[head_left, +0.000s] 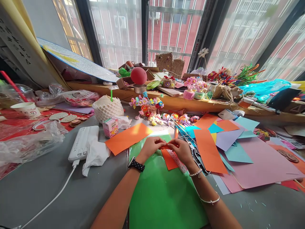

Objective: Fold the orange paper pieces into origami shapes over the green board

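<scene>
Both of my hands meet above the far part of a green sheet. My left hand, with a dark dotted watch on its wrist, pinches one side of a small folded piece of orange paper. On the other side my right hand grips the same piece between thumb and fingers. Most of that paper is hidden by the fingertips. Just below them lies an orange paper strip, partly under my right hand. Scissors rest right of the hands, beside an upright orange stick-like item.
Loose orange paper and a large pink sheet spread at the right. Another orange sheet is left of the hands. A white power strip with a cable stands farther left. Behind are a flower basket and a crowded windowsill.
</scene>
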Motion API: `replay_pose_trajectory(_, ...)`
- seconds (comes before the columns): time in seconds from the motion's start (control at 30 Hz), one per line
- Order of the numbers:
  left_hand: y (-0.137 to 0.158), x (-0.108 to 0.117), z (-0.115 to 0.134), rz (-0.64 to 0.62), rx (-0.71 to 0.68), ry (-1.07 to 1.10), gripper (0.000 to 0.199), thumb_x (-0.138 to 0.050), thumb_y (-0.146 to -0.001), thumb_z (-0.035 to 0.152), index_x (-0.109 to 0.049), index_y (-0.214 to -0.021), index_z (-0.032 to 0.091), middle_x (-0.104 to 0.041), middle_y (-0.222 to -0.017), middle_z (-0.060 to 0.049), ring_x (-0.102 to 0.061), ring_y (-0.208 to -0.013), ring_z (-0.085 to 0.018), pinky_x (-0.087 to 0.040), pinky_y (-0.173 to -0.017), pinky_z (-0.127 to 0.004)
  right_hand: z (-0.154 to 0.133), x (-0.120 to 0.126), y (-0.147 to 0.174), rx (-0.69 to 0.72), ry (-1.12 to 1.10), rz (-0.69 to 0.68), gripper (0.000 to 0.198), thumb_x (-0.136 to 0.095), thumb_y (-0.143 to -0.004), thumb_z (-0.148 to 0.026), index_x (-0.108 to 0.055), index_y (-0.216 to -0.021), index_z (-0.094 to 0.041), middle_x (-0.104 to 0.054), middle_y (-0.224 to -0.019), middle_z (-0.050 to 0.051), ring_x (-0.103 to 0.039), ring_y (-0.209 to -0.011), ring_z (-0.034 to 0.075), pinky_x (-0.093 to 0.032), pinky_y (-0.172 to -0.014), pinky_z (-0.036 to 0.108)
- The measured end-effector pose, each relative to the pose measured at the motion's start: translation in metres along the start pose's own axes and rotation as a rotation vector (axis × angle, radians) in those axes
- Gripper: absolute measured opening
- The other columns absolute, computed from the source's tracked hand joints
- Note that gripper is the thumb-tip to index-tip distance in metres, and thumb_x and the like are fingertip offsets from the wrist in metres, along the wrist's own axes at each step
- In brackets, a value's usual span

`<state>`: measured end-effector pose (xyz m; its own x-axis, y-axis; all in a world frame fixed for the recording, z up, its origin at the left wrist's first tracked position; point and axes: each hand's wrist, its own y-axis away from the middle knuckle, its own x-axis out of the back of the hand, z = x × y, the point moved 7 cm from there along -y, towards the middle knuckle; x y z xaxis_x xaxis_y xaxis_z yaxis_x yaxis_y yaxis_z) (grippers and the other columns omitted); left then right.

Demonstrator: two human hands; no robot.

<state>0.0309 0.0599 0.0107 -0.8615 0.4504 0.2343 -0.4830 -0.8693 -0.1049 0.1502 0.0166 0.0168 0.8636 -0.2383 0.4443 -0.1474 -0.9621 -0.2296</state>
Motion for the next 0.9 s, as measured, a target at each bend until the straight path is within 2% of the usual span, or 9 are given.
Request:
replay_pose_trajectory(0.17, -0.001, -0.001, -0.001, -0.013, -0.025, -0.028, 0.013, -0.056, -0.064, 0.027, -0.062, -0.062, 0.015, -0.06, -0.058, -0.001, -0.055, -0.057, -0.014, -0.043, -0.054, -0.022, -0.001, 0.002, 0.0, 0.016, 0.071, 0.027, 0.01, -0.055, -0.068, -0.025, -0.057, -0.061, -0.019, -0.058, -0.058, 0.002, -0.051, -0.054, 0.014, -0.038, -0.05, 0.025)
replay_pose_trajectory(0.37, 0.0, 0.011, 0.001, 0.119, -0.029, -0.081, 0.018, -0.059, -0.062, 0.03, -0.056, -0.054, 0.014, -0.054, -0.048, 0.001, -0.05, -0.048, -0.011, -0.038, -0.047, -0.02, 0.003, 0.004, 0.001, -0.038, 0.048, 0.064, 0.016, -0.056, -0.067, -0.032, -0.055, -0.059, -0.018, -0.056, -0.054, 0.001, -0.05, -0.051, 0.013, -0.037, -0.047, 0.023)
replay_pose_trajectory(0.47, -0.001, 0.011, -0.001, 0.109, 0.031, 0.0, 0.018, -0.061, -0.061, 0.031, -0.06, -0.06, 0.013, -0.058, -0.053, 0.0, -0.053, -0.051, -0.012, -0.042, -0.051, -0.021, 0.007, 0.006, 0.001, -0.056, 0.062, 0.109, 0.021, -0.059, -0.065, -0.036, -0.053, -0.057, -0.018, -0.054, -0.051, 0.0, -0.048, -0.048, 0.013, -0.035, -0.046, 0.023)
replay_pose_trajectory(0.67, -0.002, 0.015, -0.003, 0.131, 0.078, 0.083, 0.024, -0.065, -0.058, 0.034, -0.063, -0.067, 0.012, -0.062, -0.063, -0.003, -0.057, -0.058, -0.014, -0.046, -0.057, -0.024, 0.016, 0.005, -0.003, -0.081, -0.116, 0.058, 0.02, -0.059, -0.065, -0.037, -0.055, -0.064, -0.017, -0.059, -0.058, 0.002, -0.053, -0.052, 0.014, -0.04, -0.048, 0.024)
replay_pose_trajectory(0.73, -0.002, 0.014, -0.004, 0.115, 0.074, 0.125, 0.025, -0.065, -0.058, 0.034, -0.063, -0.07, 0.012, -0.063, -0.067, -0.004, -0.057, -0.061, -0.014, -0.047, -0.059, -0.024, 0.017, 0.005, -0.004, -0.068, -0.153, 0.036, 0.02, -0.059, -0.066, -0.037, -0.057, -0.068, -0.017, -0.061, -0.061, 0.003, -0.054, -0.054, 0.014, -0.042, -0.05, 0.024)
replay_pose_trajectory(0.9, -0.004, 0.007, -0.008, -0.014, 0.081, 0.252, 0.026, -0.065, -0.06, 0.029, -0.063, -0.079, 0.011, -0.064, -0.076, -0.006, -0.058, -0.068, -0.015, -0.048, -0.067, -0.027, 0.015, 0.008, -0.004, -0.039, -0.174, 0.04, 0.02, -0.059, -0.066, -0.037, -0.057, -0.068, -0.017, -0.059, -0.059, 0.002, -0.053, -0.053, 0.013, -0.042, -0.051, 0.024)
